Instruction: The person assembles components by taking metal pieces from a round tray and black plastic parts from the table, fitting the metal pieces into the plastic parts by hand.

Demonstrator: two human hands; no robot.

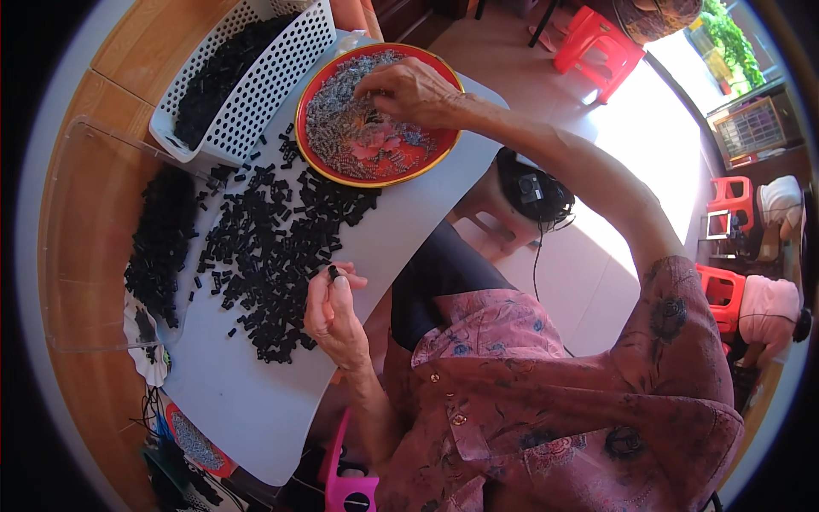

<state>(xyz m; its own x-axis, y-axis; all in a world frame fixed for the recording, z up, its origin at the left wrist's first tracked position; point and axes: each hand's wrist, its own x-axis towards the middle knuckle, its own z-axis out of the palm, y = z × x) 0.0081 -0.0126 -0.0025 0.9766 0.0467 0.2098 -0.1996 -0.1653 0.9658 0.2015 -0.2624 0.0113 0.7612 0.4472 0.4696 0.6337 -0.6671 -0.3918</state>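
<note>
My left hand (336, 324) is closed at the fingertips, pinching a small black plastic piece (333, 272) upright above the table's near edge. Beside it spreads a loose heap of similar short black pieces (264, 226) on the white tabletop (235, 405). My right hand (414, 92) reaches over a round red plate (382, 181) with a gold rim and a flower pattern. Many small silvery metal parts (328, 124), perhaps springs or screws, lie in that plate. The right fingers bend down together among them; whatever they grip is hidden.
Behind the heap stands a white perforated basket (269, 94) of black pieces. A clear plastic bin (64, 247) sits left, with more black pieces. Lower left is another red dish (223, 465). Red stools (601, 55) and a seated person (765, 307) are at the right.
</note>
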